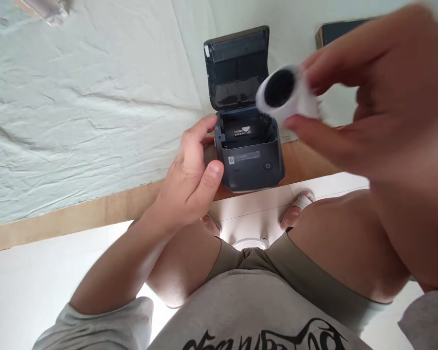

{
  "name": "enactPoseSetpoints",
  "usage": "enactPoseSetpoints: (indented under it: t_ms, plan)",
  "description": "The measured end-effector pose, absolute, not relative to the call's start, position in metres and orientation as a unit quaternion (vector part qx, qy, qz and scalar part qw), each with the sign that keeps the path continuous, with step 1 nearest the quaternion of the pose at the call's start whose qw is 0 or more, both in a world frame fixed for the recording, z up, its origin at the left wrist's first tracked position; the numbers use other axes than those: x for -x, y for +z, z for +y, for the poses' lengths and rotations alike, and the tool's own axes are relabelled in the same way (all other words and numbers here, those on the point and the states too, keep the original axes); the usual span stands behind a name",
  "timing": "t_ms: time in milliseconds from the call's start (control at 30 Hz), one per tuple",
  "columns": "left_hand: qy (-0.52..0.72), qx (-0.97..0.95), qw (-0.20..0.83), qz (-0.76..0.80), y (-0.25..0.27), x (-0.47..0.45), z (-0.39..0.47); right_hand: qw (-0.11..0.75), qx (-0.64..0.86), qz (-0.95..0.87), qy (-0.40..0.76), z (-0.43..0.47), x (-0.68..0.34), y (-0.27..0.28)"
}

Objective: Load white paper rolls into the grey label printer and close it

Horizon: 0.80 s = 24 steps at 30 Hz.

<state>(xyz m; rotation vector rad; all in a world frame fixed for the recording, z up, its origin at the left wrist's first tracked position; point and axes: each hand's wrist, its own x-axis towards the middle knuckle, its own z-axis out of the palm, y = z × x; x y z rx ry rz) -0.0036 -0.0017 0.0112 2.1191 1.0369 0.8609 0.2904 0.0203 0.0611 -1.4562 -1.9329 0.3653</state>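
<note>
In the head view, a dark device (253,171) is seen just above the centre of the frame, at the table's edge, with its lower part shown against a strip of bare wood (95,214). Its lid (237,65) is swung open toward the top of the frame, and a hollow bay (243,138) with a small printed marking inside is exposed. On its front, a label strip (250,157) and a round power button (267,166) can be made out.

The left hand (191,170) is laid against the device's left side, the forefinger set at the upper left corner and the thumb at the front left edge. Thumb and forefinger are spread apart; the other fingers are partly hidden, so whether the device is firmly gripped cannot be told.

At the right of the frame, a white roll (302,95) with a dark round end is pinched between the thumb and fingers of the right hand (383,92). The roll is held tilted, over the right part of the open device; both hand and roll are blurred.

The table is covered by a pale, creased cloth (95,107). A flat dark object (341,31) is partly hidden behind the right hand at the upper right, and a transparent object (54,13) is cut off at the upper left. Along the bottom, a grey shirt (222,301) with black lettering and olive shorts (314,262) are seen.
</note>
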Motion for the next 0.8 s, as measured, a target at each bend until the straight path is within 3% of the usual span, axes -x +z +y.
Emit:
enactPoseSetpoints:
  t_ms: [133,333,533,800]
  plan:
    - [0.332,-0.810,0.286,0.390,0.012,0.003,-0.001,0.257,0.506,-0.819,0.087,0.017,-0.256,0.064]
    - [0.321,-0.813,0.283,0.395,0.013,0.005,0.000,0.183,0.549,-0.814,0.058,0.026,-0.248,0.063]
    - [0.297,-0.824,0.286,0.390,0.016,0.007,0.000,0.195,0.517,-0.828,0.090,0.036,-0.250,0.067]
    - [0.234,-0.817,0.238,0.470,0.025,0.005,0.000,0.289,0.306,-0.907,0.034,0.021,-0.268,0.056]
